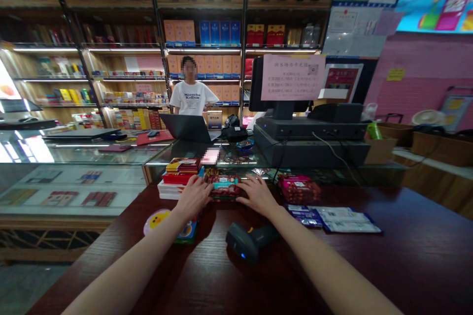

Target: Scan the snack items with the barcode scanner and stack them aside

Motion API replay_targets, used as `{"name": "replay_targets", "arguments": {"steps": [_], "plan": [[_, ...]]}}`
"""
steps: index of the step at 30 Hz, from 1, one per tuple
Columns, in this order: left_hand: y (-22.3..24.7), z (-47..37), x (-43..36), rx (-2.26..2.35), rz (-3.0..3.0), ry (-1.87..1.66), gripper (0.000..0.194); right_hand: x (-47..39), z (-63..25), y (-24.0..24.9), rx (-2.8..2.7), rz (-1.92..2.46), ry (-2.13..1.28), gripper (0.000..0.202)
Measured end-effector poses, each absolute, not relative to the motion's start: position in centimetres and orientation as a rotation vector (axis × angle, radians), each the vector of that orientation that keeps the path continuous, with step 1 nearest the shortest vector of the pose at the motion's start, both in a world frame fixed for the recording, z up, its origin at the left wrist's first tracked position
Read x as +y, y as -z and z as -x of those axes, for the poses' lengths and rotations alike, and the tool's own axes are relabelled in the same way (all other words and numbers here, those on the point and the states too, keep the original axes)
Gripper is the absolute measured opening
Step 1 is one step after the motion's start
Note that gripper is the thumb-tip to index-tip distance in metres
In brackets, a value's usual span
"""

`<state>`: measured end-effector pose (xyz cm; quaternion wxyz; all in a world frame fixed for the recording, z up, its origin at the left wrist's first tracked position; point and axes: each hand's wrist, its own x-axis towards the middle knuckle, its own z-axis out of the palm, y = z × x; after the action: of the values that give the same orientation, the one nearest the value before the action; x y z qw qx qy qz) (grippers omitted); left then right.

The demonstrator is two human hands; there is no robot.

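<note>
The red-and-teal packet (222, 186) lies at the counter's far edge with its long axis left to right, squarely between the hands — left hand (192, 198) and right hand (256, 195) seemingly pressing its ends, fingers loosely curled, equally near.

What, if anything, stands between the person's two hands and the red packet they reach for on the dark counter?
Nothing visible does. The left hand and right hand already rest against either end of the red packet. The barcode scanner lies nearer the person, behind the hands.
</note>
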<state>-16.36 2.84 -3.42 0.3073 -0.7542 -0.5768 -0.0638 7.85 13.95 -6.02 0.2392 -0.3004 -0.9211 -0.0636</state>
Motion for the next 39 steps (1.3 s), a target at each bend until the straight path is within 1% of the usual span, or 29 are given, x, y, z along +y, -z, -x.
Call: {"name": "replay_targets", "arguments": {"steps": [6,11,20,24,28,34,39], "plan": [[3.5,16.4,3.2,-1.514,1.978,0.191,0.021,13.8,-7.4,6.0,-2.508,0.845,0.176,0.039],[3.6,16.5,3.4,-1.515,1.981,0.192,0.025,13.8,-7.3,5.9,-2.502,0.846,0.171,0.037],[3.5,16.5,3.4,-1.521,1.974,0.18,0.024,13.8,-7.5,5.8,-2.497,0.836,0.175,0.039],[2.9,16.2,3.0,-1.52,1.958,0.214,0.031,13.7,-8.0,5.4,-2.476,0.845,0.171,0.043],[2.1,15.4,3.1,-1.504,1.959,0.295,0.035,13.8,-8.9,5.0,-2.44,0.867,0.204,0.036],[1.4,13.1,4.3,-1.422,2.006,0.389,0.036,13.9,-11.0,4.2,-2.372,0.89,0.271,0.033],[1.1,10.8,5.7,-1.378,2.042,0.439,0.03,14.3,-13.7,3.6,-2.324,0.938,0.291,0.032]]}}
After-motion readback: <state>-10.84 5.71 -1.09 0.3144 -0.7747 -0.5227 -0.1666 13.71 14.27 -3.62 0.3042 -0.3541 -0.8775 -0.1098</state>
